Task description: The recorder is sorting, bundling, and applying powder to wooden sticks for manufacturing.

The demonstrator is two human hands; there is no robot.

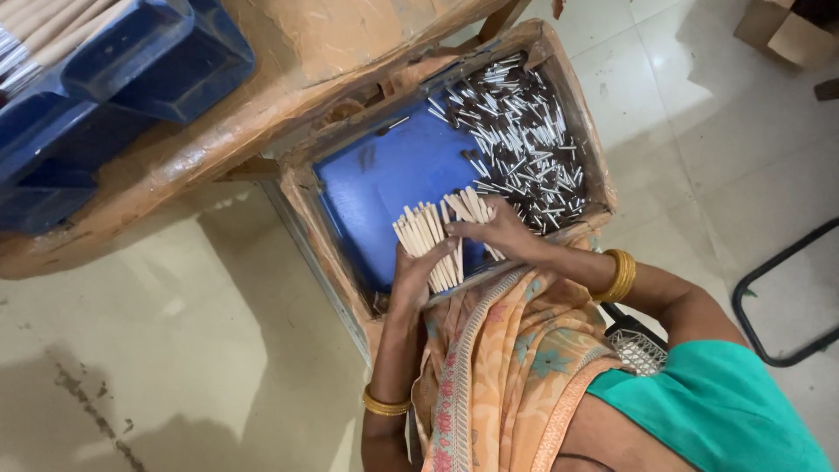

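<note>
Both hands (454,249) gripping smooth pale wooden sticks (433,236).

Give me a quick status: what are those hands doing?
Left hand grips bundle of pale sticks. Right hand rests on their tips. Heap of small metal caps lies alongside in blue tray. Nothing blocking.

Tray centre frame, sticks in it, hands at its lower edge.
Tray (367,175) sits centre; pile of small metal pieces (524,140) in its upper-right part. Bundle of sticks (433,240) lies at its lower middle, left hand (415,275) below it, right hand (498,232) just right, touching. Crate (131,70) upper left on bench (288,79), behind tray.
</note>
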